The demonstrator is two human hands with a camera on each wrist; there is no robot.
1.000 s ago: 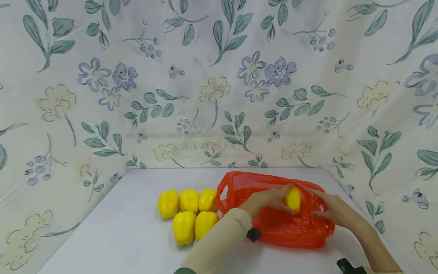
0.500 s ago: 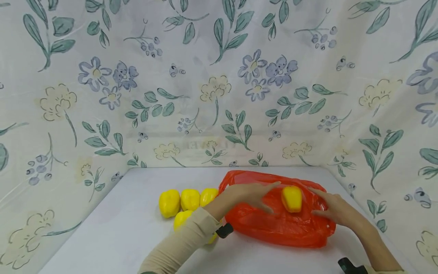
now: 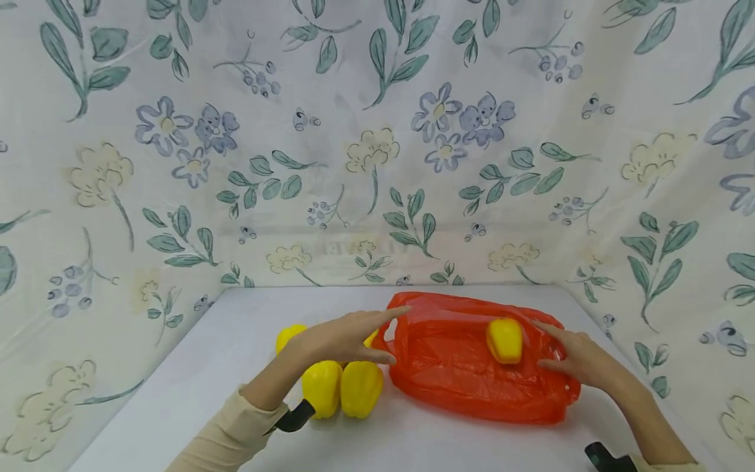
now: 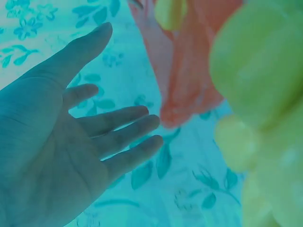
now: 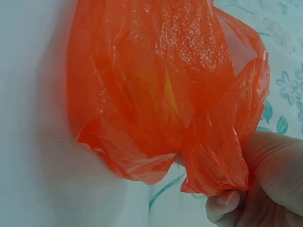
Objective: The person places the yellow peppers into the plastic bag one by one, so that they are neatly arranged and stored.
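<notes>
My left hand [image 3: 339, 337] hovers with spread fingers over the yellow bell peppers [image 3: 321, 387] grouped left of a red plastic bag [image 3: 445, 377]. In the left wrist view the left palm [image 4: 61, 156] holds nothing, and large blurred peppers [image 4: 260, 61] fill the right side. One yellow bell pepper [image 3: 504, 341] lies uncovered at the bag's right part; whether on it or in its mouth I cannot tell. At the bag's right end my right hand [image 3: 580, 359] grips its edge. The right wrist view shows curled fingers [image 5: 227, 201] pinching gathered red plastic [image 5: 213, 161].
Everything lies on a white tabletop [image 3: 194, 393]. Behind and at both sides hangs a floral sheet [image 3: 318, 164]. The left forearm and hand partly cover the back peppers [image 3: 290, 334].
My left hand has let go of the yellow bell pepper at the bag and moved left over the grouped peppers. The right hand keeps its place at the bag's edge.
</notes>
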